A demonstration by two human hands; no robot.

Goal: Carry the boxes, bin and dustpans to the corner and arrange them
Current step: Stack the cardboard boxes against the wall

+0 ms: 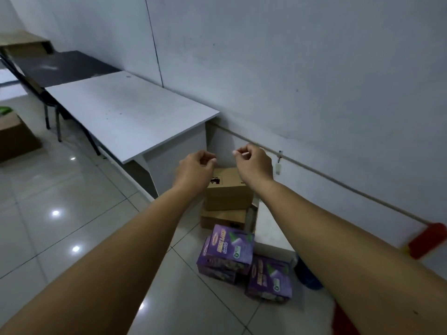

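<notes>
Hovering loosely curled and empty, the left hand and right hand flank the top cardboard box, stacked on the floor beside the counter, directly below both grips, equally near.

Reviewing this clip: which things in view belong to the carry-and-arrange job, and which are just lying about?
Job items:
- stacked brown boxes by the wall
- purple boxes on the floor
- white box
- blue bin, partly hidden
- left hand and right hand, both holding nothing

Lying about:
- white table
- dark table
- chair
- red broom
- cardboard box, far left; possibly job-related
</notes>
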